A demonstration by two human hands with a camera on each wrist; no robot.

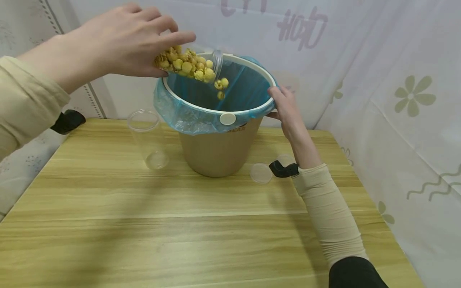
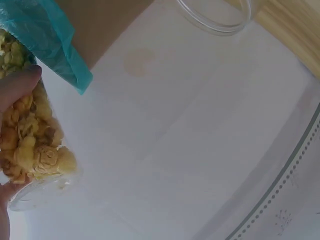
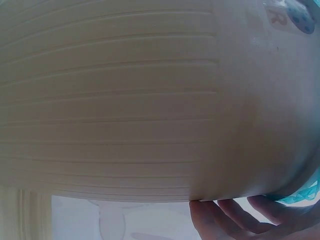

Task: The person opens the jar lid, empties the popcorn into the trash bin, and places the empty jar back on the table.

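My left hand [image 1: 133, 44] grips a clear plastic jar [image 1: 217, 62] of yellow popcorn [image 1: 185, 66], tipped sideways with its mouth over a trash can [image 1: 219, 154]. A few loose pieces [image 1: 221, 86] are falling from the mouth. The brown can stands upright, lined with a blue bag [image 1: 187, 118] folded over its rim under a white ring [image 1: 201, 107]. At the can's right rim, my right hand [image 1: 288, 110] holds on with the thumb on top; in the right wrist view its fingers [image 3: 220, 217] lie against the outer wall.
An uncapped clear jar [image 1: 144, 140] stands upright left of the can. Two clear round lids [image 1: 261, 173] lie on the wooden table [image 1: 201, 240] to the right, near my right wrist. A printed white curtain [image 1: 360, 60] hangs behind.
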